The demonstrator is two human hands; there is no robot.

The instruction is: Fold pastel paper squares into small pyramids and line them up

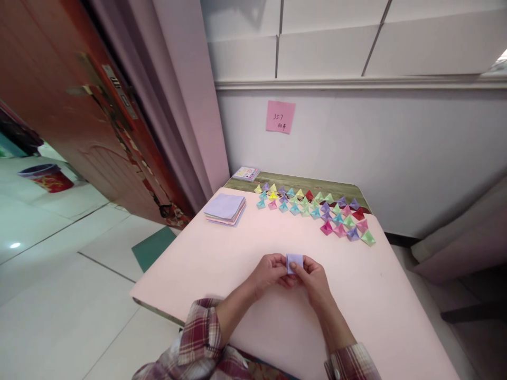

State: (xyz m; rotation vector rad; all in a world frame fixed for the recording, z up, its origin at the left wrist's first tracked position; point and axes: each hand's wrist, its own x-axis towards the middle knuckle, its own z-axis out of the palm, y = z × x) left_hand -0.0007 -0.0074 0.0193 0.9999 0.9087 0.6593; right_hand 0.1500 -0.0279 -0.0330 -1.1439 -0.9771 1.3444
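Nearest to you, your plaid sleeves (198,338) come in from the bottom edge, and your forearms meet over the middle of the pink desk (222,269). Your left hand (269,272) and your right hand (312,277) are curled in toward each other, fingertips touching. Between them they pinch a small folded lilac paper (295,261), which is held just above the desk top with its flat face turned up toward you. Both hands are closed on that paper, the left at its left edge and the right at its right edge. Whether the lower edge of the paper touches the desk cannot be told. Farther out, to your left, a stack of paper squares (225,208) lies flat with a lilac sheet on top and pink sheets showing beneath. To the right of the stack, well apart from your hands, a crowd of small folded paper shapes (317,208) in many colours sits in loose rows, running toward the far right corner. Beyond them, at the far edge where the wood-grain top shows, lies a small flat paper pack (246,173). On the white wall behind the desk a pink sticky note (280,116) with handwriting is stuck. Off to your left stand a reddish wooden door (59,105) and a pale curtain (178,105), with a bucket (47,177) on the tiled floor past the door.
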